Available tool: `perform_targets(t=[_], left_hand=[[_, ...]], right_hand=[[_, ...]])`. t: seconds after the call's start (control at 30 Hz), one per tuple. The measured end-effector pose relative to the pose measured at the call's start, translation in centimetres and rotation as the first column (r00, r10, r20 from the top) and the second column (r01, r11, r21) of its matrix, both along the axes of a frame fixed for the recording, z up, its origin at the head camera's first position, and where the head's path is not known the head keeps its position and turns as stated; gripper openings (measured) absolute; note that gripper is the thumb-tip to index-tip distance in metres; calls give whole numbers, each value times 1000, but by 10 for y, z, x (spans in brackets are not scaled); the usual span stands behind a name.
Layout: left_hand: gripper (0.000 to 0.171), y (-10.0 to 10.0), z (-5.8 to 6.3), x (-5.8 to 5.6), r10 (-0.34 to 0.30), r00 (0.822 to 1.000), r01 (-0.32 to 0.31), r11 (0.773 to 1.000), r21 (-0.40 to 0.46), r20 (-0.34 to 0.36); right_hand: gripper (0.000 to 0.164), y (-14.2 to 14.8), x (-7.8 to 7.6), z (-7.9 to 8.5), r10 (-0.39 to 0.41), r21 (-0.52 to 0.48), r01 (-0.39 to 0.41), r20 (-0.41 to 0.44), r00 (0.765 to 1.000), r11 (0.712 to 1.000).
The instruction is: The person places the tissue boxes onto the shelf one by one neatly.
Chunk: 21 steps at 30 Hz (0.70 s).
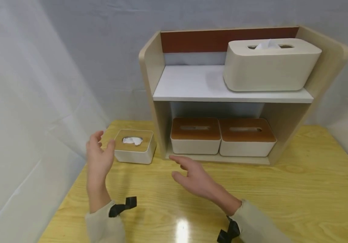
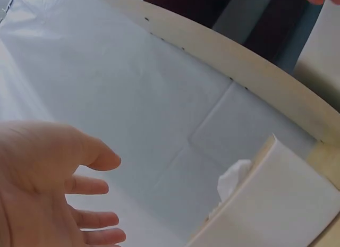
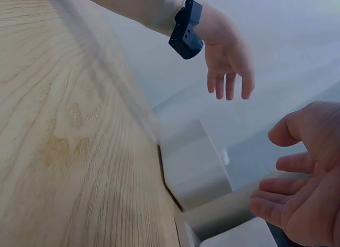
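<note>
A small white tissue box point(image 1: 134, 157) with a light wooden lid and a tuft of tissue stands on the table, left of the shelf. My left hand point(image 1: 99, 160) hovers by its left side with fingers apart, holding nothing. In the left wrist view the tissue box point(image 2: 276, 199) is to the right of the left hand point(image 2: 48, 188). My right hand point(image 1: 193, 177) is in the air in front of the shelf, its fingers relaxed and holding nothing. The right wrist view has the right hand point(image 3: 305, 178) at the right edge, and the tissue box point(image 3: 191, 156) beyond it.
A two-tier shelf point(image 1: 189, 82) stands at the back of the wooden table point(image 1: 167, 202). On top, at right, sits a large white tissue box point(image 1: 271, 72). Two brown-lidded tissue boxes, the left one point(image 1: 196, 146) and the right one point(image 1: 243, 148), fill the lower tier side by side.
</note>
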State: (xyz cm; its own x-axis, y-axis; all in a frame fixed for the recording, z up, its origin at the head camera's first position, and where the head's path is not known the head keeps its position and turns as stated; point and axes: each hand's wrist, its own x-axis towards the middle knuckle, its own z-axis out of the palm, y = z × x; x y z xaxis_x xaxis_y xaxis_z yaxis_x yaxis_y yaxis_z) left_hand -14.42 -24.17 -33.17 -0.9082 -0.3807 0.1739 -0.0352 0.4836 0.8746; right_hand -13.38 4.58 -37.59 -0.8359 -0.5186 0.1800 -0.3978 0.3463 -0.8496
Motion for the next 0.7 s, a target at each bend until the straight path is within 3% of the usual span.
perform_targets(t=[0.17,0.4,0.5,0.7], left_hand=[[67,-10,-8,-3,8,994,-8,1000,1,108],[77,-20,-20,-12,-108,959,115,993,-10,261],[79,-21,-24,-14,-147,948,148,989,17,283],[80,-21,-29,-18,-174,939,170,985,41,297]], right_hand=[[61,-24,-12,-1,80,41,-81,17,997,996],[67,-52,-33,-1,93,94,-86,-72,993,992],[69,-63,-40,1,58,91,-50,-81,995,995],[70,-78,-37,9,-4,71,6,-31,1000,997]])
